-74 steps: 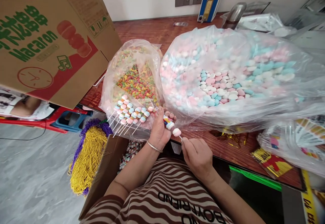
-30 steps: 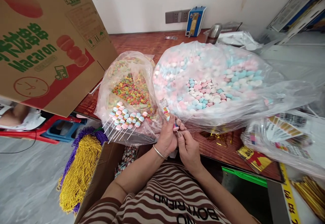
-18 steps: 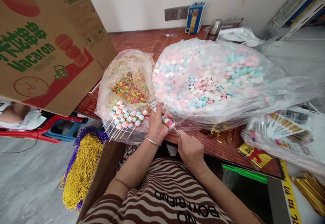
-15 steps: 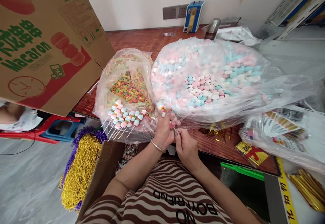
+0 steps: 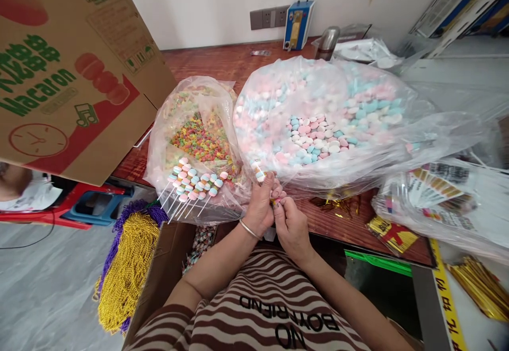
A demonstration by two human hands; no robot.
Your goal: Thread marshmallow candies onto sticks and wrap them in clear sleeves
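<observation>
Left hand (image 5: 260, 202) grasps candy skewer (image 5: 258, 173) upright; right hand (image 5: 290, 226) pinches its lower end.

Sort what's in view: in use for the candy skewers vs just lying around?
In use: left hand and right hand on a candy skewer; finished skewers; bag of pastel candies; bag of ring candies.

Lying about: Macaron carton; gold bead strings; steel flask; gold twist ties.

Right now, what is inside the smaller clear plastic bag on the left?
The smaller clear plastic bag holds multicoloured ring-shaped candies. Finished candy skewers rest across its front; deeper contents are hidden.
</observation>
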